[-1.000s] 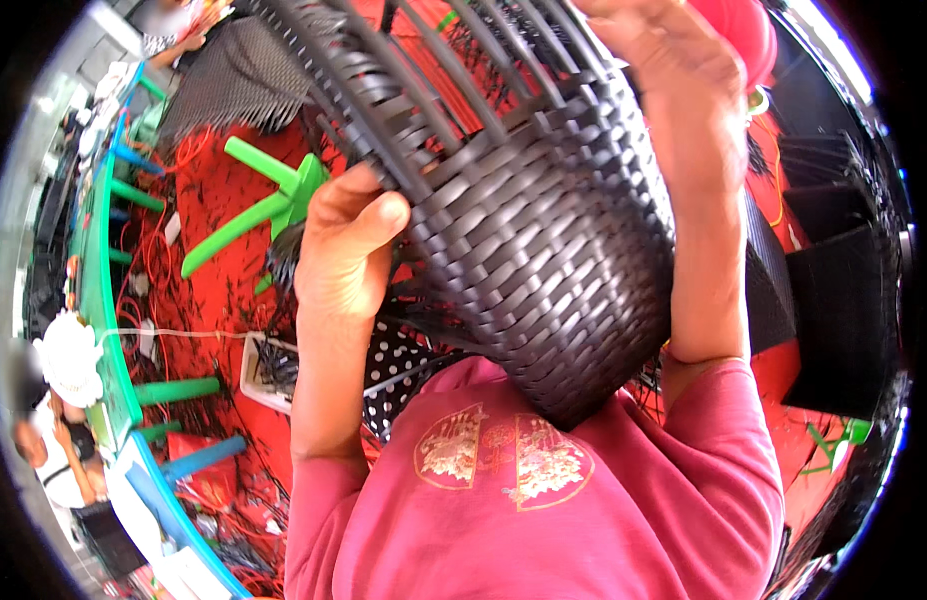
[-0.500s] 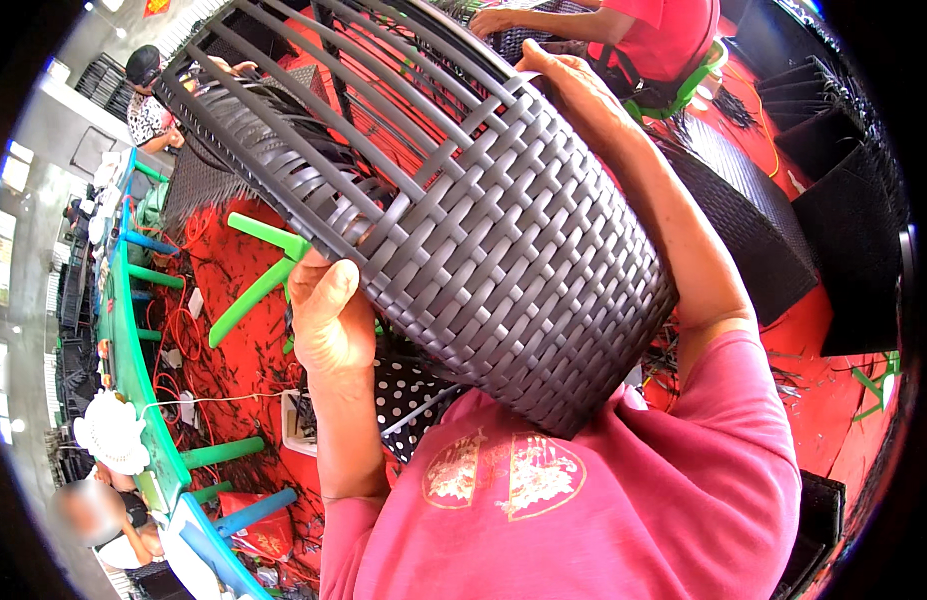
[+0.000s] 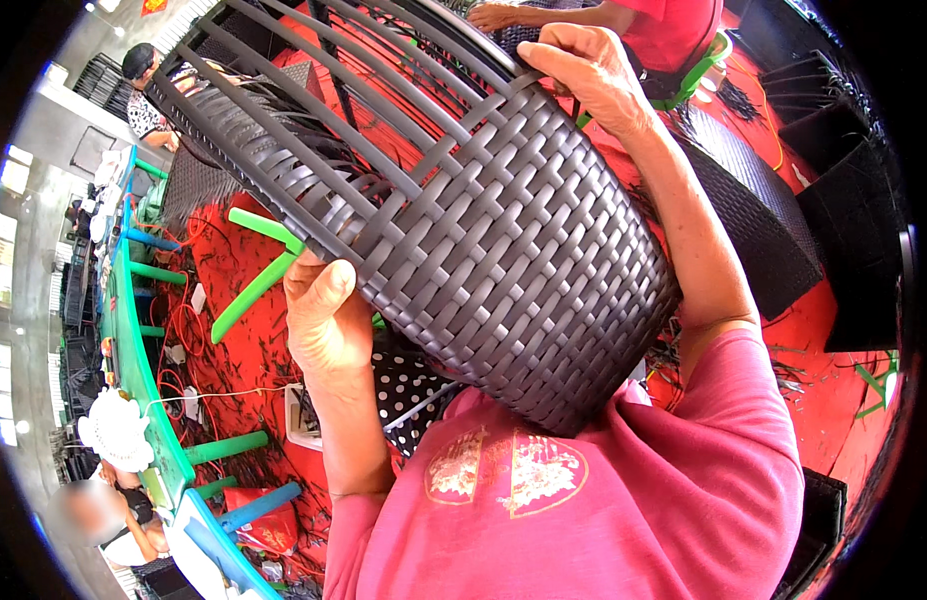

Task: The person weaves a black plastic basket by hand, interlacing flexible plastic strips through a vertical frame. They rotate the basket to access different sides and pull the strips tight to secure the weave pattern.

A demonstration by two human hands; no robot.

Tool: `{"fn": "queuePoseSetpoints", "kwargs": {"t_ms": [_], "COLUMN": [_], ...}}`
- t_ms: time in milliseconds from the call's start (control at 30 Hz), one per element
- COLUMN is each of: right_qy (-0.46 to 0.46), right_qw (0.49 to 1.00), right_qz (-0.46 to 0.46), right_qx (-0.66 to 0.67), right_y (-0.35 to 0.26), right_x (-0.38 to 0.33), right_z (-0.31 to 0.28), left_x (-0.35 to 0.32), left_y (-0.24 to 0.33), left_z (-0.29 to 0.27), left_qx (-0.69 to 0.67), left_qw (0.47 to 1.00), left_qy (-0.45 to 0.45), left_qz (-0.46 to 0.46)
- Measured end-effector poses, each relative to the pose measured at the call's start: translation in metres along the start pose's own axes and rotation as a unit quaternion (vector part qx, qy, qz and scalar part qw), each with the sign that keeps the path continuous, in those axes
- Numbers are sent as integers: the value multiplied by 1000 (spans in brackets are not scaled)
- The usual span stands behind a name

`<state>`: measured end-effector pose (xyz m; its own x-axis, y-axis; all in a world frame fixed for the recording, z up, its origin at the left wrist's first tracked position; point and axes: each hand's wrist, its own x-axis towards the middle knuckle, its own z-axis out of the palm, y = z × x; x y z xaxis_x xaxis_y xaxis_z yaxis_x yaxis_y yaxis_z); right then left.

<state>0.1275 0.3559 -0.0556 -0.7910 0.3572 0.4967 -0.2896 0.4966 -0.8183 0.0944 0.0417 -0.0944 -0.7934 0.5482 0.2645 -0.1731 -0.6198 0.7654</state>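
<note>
Hands clamp a half-woven black wicker basket (image 3: pixel 483 230); left hand (image 3: pixel 328 320) grips its lower edge; right hand (image 3: pixel 588 70) grasps the upper rim; basket tilts over the pink shirt (image 3: pixel 583 510).

1. The floor (image 3: pixel 253 350) was red and littered with dark strand offcuts.
2. A long green desk (image 3: pixel 133 350) ran along the left side, with green and blue legs.
3. Bright windows (image 3: pixel 1 285) lit the far left wall.
4. Dark woven furniture pieces (image 3: pixel 753 230) stood on the right.
</note>
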Motion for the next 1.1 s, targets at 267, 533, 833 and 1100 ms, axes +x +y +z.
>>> {"fn": "queuePoseSetpoints", "kwargs": {"t_ms": [267, 533, 833, 1100], "right_qy": [7, 2, -134, -65], "right_qw": [991, 983, 895, 903], "right_qz": [-89, -96, -346, -361], "right_qx": [-104, -156, -248, -224], "right_y": [2, -14, -88, -66], "right_x": [-1, -4, -48, -53], "right_z": [-12, -12, 42, 55], "left_x": [5, 6, 6, 7], "left_y": [6, 5, 8, 11], "left_z": [-10, -1, 11, 9], "left_qx": [-10, 13, 5, 0], "left_qw": [1000, 999, 1000, 999], "left_qy": [24, 33, 26, 51], "left_qz": [-13, -1, 7, -14]}}
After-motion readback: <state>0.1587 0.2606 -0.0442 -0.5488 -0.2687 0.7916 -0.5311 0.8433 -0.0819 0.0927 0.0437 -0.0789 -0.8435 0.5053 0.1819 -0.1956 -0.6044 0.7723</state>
